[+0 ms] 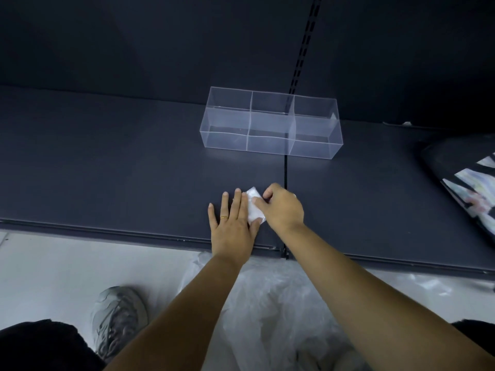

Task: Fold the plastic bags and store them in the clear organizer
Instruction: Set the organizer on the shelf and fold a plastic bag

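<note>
- Pressing down with fingers spread flat, the left hand (232, 223) lies on the dark matte shelf (107, 167), its index-finger side covering the left edge of a small folded white plastic bag (254, 207); a gold ring (224, 217) sits on one finger.
- The right hand (281, 207) is curled over the right side of that folded bag, thumb and fingertips pinched on its upper right edge; how tightly they close cannot be told.
- The folded bag lies flat on the shelf, well in front of the clear rectangular plastic organizer (270, 124) and nearer the shelf's front lip.
- The organizer stands upright on the shelf behind the hands, split by clear walls into three compartments side by side; nothing shows inside them.
- A heap of loose translucent plastic bags (267, 295) lies on the pale floor in front of the organizer's shelf, below the forearms.
- A grey sneaker (117, 317) rests on the floor, left of that heap.
- A dark-framed object with a pale printed pattern (471, 188) leans at the frame's edge, far right of the organizer.
</note>
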